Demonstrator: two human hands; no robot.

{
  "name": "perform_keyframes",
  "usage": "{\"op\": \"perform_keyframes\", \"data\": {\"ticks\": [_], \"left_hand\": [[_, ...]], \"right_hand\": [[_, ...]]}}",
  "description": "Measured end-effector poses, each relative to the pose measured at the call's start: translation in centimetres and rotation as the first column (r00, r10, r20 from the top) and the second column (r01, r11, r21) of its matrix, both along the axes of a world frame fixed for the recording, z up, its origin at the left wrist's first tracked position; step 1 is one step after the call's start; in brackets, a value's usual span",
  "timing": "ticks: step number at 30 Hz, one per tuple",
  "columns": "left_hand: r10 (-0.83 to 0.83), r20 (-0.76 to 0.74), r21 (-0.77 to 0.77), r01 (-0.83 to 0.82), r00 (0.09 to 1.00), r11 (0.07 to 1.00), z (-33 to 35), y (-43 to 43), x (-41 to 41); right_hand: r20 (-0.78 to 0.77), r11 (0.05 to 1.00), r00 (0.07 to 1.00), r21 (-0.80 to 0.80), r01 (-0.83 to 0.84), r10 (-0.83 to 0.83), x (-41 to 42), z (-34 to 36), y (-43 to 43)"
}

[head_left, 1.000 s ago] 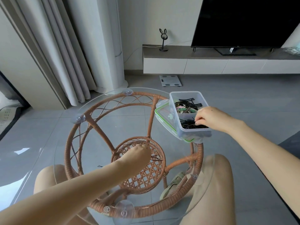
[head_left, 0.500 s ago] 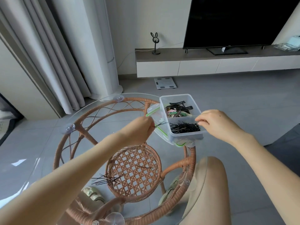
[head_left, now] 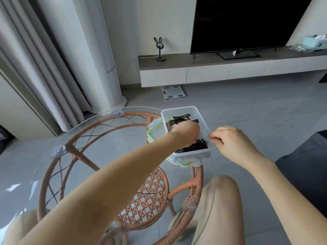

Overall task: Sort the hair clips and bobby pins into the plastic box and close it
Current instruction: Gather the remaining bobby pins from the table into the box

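A large black flat-screen television (head_left: 244, 23) stands on a long low white cabinet with a grey top (head_left: 230, 68). A small black rabbit-eared stand (head_left: 160, 48) sits at that cabinet's left end, and a pale green device (head_left: 313, 42) at its right. A white bathroom scale (head_left: 173, 92) lies on the grey tiled floor (head_left: 247, 106). Grey-beige curtains (head_left: 44, 59) hang at left.

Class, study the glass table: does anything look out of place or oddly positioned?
Yes. One black bobby pin lies alone on the round glass tabletop, away from the clear plastic box. That box overhangs the table's edge, resting on its green-rimmed lid.
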State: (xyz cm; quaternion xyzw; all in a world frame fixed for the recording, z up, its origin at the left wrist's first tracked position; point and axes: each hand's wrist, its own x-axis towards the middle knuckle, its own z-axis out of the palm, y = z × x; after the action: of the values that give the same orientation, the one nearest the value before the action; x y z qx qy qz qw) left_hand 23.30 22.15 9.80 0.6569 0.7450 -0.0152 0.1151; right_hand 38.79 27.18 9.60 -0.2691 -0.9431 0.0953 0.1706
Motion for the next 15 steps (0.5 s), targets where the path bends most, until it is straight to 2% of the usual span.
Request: {"op": "perform_keyframes", "data": {"ticks": [3, 6, 10, 12, 15], "left_hand": [[0.005, 0.012, 0.01, -0.005, 1.0, 1.0, 0.3, -0.5, -0.8], [-0.013, 0.096, 0.033, 0.01, 0.995, 0.999, 1.4, -2.0, -2.0], [0.089, 0.228, 0.181, -0.132, 0.97, 0.975, 2.5, -6.3, -4.1], [0.147, 0.264, 0.179, -0.198, 0.953, 0.964, 2.4, -10.0, -5.1], [0.277, 0.214, 0.028, -0.289, 0.937, 0.957, 0.6, -17.3, -6.8]], "right_hand": [[-0.009, 1.0, 1.0, 0.007, -0.015, 0.015, -0.2, -0.1, -0.2], [-0.06, 0.999, 0.998, 0.0, -0.033, 0.033, -0.8, 0.3, -1.1], [-0.195, 0.981, 0.972, -0.119, -0.156, 0.131, -2.1, 0.3, -5.6], [-0.152, 0.944, 0.967, -0.231, -0.237, 0.205, -2.8, -1.1, -8.5], [0.047, 0.93, 0.957, -0.255, -0.265, 0.286, -4.3, -4.5, -12.4]]}}
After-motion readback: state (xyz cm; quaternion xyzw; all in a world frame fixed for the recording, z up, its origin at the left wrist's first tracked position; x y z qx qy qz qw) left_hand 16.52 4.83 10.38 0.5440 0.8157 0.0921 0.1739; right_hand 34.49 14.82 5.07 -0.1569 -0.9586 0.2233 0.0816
